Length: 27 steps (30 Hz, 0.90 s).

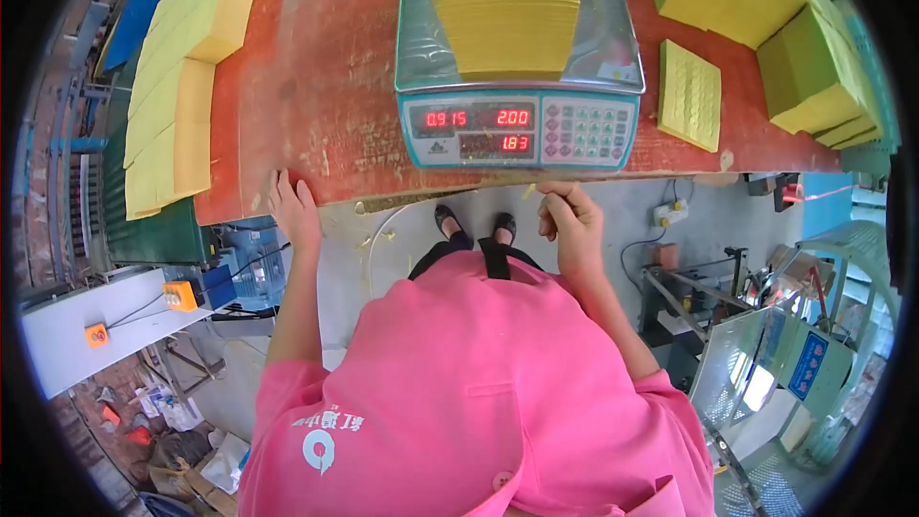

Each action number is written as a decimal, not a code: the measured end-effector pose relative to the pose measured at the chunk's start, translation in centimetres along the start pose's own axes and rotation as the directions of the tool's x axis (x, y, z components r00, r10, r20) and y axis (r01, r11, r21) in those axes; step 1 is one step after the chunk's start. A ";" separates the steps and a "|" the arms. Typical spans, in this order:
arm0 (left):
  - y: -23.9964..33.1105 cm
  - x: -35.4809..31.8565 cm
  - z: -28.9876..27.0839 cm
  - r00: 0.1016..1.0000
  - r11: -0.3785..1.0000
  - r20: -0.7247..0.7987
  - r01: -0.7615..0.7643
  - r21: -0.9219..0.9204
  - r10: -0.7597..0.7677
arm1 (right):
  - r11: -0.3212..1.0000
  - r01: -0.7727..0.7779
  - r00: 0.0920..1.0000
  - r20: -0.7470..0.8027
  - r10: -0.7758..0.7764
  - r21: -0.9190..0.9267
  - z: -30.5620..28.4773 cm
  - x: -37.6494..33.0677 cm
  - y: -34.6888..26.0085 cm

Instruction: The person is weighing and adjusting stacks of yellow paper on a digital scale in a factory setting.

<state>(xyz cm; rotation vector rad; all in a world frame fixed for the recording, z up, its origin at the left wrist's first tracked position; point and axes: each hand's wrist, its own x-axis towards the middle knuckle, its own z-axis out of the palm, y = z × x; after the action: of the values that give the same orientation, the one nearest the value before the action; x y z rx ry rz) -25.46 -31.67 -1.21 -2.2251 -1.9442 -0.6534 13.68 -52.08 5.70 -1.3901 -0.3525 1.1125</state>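
- Judging by what I see from my end, the relation that matters is this: the tall yellow stack of paper-like sheets (517, 14) lies ahead of both hands and nearer to the right one.
- Its long axis runs up the view, across the line between the hands; it looks upright, though its upper end is cut off, so I cannot confirm that.
- It rests on the silver pan of a teal-edged electronic scale (436, 139), whose lit front panel lies between the stack and the hands.
- I have the bare left hand (297, 213) well to the left of the scale, at the near edge of the red, worn worktop (316, 115), fingers extended and slightly spread, with nothing visible in them.
- I see the bare right hand (572, 222) just below the scale's right half, fingers curled in; a thin yellow sliver (528, 191) shows at its fingertips, but I cannot tell whether they pinch it.
- Right of the scale lies a small yellow rectangular block with a rippled face (689, 96), also nearer my right side, its long axis pointing roughly away from me.
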 end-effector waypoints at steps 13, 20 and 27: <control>21.2 10.4 -14.4 0.952 0.700 -0.109 -0.286 -0.655 0.288 | 0.996 0.037 0.999 0.016 -0.036 -0.079 -1.0 1.2 -1.1; 32.1 19.4 -20.4 0.691 0.360 -0.350 -0.663 -0.657 0.633 | 1.000 -0.002 0.995 0.099 0.002 0.006 0.3 0.2 0.2; 34.6 22.9 -19.3 0.732 0.383 -0.163 -0.517 -0.765 0.661 | 0.999 -0.029 0.996 0.087 0.028 0.020 -0.4 0.3 0.9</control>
<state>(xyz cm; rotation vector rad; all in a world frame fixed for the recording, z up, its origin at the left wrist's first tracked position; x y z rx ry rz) 5.24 -23.55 31.73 -3.2888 -0.6823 -1.3814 13.73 -52.28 4.71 -1.3346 -0.3828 1.1992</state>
